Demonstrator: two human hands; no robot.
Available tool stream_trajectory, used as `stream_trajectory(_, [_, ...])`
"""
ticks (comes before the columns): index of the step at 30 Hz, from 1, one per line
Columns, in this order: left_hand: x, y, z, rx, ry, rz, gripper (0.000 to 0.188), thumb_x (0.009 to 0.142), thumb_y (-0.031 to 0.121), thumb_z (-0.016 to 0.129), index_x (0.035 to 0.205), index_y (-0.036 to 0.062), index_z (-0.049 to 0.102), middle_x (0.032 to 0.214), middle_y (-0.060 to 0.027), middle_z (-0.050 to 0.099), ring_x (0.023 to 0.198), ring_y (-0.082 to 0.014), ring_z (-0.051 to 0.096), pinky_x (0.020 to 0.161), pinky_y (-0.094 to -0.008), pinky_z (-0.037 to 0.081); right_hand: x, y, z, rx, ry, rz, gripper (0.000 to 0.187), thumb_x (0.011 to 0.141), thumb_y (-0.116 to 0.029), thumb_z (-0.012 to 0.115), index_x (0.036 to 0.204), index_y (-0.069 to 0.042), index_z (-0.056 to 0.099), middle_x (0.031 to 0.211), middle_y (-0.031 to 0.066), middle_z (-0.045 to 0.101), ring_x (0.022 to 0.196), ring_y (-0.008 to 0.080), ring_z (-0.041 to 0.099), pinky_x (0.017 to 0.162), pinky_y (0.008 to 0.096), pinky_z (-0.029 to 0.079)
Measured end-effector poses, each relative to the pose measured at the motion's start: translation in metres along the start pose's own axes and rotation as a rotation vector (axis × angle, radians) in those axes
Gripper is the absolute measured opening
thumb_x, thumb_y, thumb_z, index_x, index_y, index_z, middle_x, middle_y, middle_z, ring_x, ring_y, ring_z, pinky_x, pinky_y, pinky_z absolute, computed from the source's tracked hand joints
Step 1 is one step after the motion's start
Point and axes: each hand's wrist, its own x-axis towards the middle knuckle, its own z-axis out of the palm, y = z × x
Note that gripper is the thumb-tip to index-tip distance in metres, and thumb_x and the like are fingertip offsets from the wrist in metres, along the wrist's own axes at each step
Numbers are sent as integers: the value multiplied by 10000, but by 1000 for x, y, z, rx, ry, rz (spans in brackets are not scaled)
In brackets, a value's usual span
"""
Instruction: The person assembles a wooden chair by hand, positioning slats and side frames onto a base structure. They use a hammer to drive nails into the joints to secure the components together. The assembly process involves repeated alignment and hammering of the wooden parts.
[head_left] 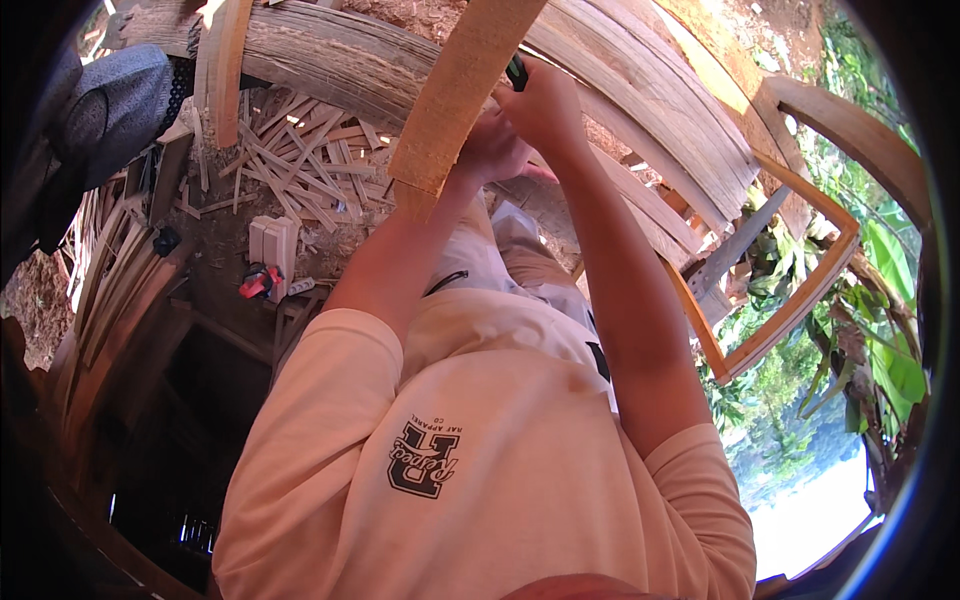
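My right hand (545,100) is closed, fingers curled around a dark, green-edged tool (516,73); its working end is hidden. My left hand (497,148) sits just below, partly behind the flat, tan wooden plank (465,100); its fingers are covered, so I cannot tell how far open they are or what they grip.

The plank slants in front of both hands, its lower end over my left forearm. In view it crosses the near edge of the long, weathered grey beam (330,52); contact between them cannot be confirmed.

Status, as judged: the plank is in one piece, with a rough lower end and right edge, so trimming seems under way and unfinished. The amount remaining cannot be determined. Thin, pale wooden scraps (310,165) lie loose on the brown ground (225,215), below the beam's near edge.

Containers: I can identify none, so no contents are listed.

Farther out: a red-and-black object (260,281) rests against pale, upright wooden blocks (272,245). Curved wooden strips (100,310) stand bundled at the left; an angular, orange-brown wooden frame (790,325) is at the right.
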Motion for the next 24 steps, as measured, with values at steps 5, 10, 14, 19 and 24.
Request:
stream_trajectory(5, [-6,-10,22,-149,125,5,790,744,385,854,1372,32,528,1329,-183,590,1296,-330,545,1066,-429,463,24,35,32,166,62,-172,282,839,-236,756,973,2,685,800,179,687,780,365,676,729,449,529])
stream_trajectory(10, [-2,-11,24,-117,198,35,755,768,363,829,1373,28,527,1333,-184,585,1296,-326,544,1070,-423,461,39,41,41,96,36,-225,209,882,-226,781,974,-52,712,624,-27,557,558,67,517,501,289,421])
stream_trajectory(14, [2,-7,20,-59,250,49,727,787,346,809,1374,24,525,1337,-184,582,1296,-324,544,1073,-418,460,20,-9,25,-194,4,-40,186,866,-228,778,989,-92,743,648,33,644,576,137,626,549,333,477])
stream_trajectory(19, [0,-5,13,-16,279,80,692,811,324,784,1375,19,524,1341,-185,577,1297,-320,544,1077,-412,458,17,-12,28,-302,38,-21,178,862,-219,773,984,-94,742,660,61,657,605,176,644,590,353,500])
stream_trajectory(24, [-3,-6,12,3,290,95,657,834,303,759,1376,15,522,1345,-185,573,1297,-317,544,1081,-406,457,17,-9,28,-298,11,-8,179,854,-209,775,983,-92,730,691,87,679,620,182,659,597,362,504])
